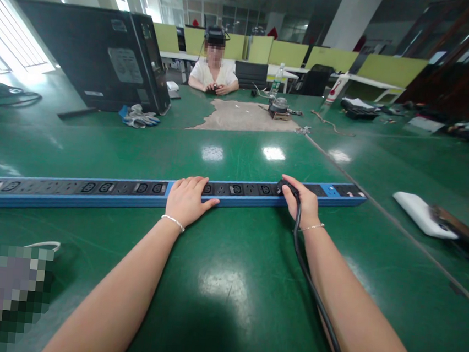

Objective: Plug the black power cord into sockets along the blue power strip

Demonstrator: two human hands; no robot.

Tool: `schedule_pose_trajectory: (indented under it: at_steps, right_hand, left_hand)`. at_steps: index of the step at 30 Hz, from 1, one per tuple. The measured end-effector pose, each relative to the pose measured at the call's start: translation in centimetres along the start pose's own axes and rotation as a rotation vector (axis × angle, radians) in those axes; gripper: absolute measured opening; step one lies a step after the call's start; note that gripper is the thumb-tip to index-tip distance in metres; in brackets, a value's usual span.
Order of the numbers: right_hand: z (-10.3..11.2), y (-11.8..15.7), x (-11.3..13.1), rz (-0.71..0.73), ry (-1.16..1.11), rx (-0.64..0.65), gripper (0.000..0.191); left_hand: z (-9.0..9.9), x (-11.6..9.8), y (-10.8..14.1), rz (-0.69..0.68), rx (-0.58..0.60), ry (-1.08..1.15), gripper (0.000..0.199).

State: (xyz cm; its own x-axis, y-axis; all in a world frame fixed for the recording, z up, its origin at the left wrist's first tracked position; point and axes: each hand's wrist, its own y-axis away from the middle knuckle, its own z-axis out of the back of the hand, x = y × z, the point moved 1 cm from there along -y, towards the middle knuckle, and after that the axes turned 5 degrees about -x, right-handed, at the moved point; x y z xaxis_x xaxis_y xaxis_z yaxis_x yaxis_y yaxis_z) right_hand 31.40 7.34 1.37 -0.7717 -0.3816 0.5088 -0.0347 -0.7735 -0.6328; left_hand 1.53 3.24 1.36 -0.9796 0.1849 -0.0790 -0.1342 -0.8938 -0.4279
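Cable (pixel 311 283), black and thick, comes up from the bottom edge and ends in a black plug (pixel 282 188). At the lower left, near the front, is a thing hidden by blurry squares (pixel 5 292), so I cannot tell what it is. The two hands are apart from each other. The right hand (pixel 304 202) is closed on the plug, which sits at a socket near the right end of a long blue power strip (pixel 240 202); I cannot tell if it is all the way in. The left hand (pixel 186 199) lies over the top of the strip, thumb out to the right, and I cannot tell if it squeezes. Each wrist has a thin bracelet (pixel 173 222) on it. The strip lies across the green worktop (pixel 232 242). Past its right end is a white thing (pixel 421 213). Farther back, a blue and grey glove (pixel 139 117) lies just beside a big black box (pixel 116 65). A dark round thing (pixel 278 105) is on a bare brown patch (pixel 240 118), near a clear bottle (pixel 277 80). Across from us sits a person (pixel 213 77) in a white top, and behind are yellow-green dividers (pixel 287 54)
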Motion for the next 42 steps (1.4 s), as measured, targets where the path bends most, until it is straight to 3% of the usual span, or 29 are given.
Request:
schedule_pose_trajectory:
  at_steps: [7,21,29,33,37,42]
  right_hand:
    - [-0.3,-0.2,0.6,0.120,0.016,0.062,0.031]
    - [-1.0,1.1,0.7,0.212,0.059,-0.002,0.030]
    - [-1.3,1.3,0.3,0.180,-0.005,-0.019,0.032]
    - [-0.5,0.6,0.3,0.038,-0.084,-0.199,0.036]
    - [1.5,-0.6,-1.8,-0.075,-0.155,-0.386,0.037]
    - [3.4,-1.1,-7.6,-0.175,-0.199,-0.402,0.035]
  left_hand:
    - [-0.1,0.1,0.0,-0.020,-0.020,-0.014,0.063]
    - [-0.2,0.0,0.0,-0.026,-0.043,-0.021,0.062]
    - [-0.1,0.0,0.0,-0.026,-0.038,-0.023,0.063]
    - [-0.1,0.0,0.0,-0.030,-0.035,-0.029,0.063]
    - [-0.1,0.1,0.0,-0.032,-0.038,-0.021,0.062]
    - [-0.1,0.1,0.0,-0.035,-0.039,-0.022,0.062]
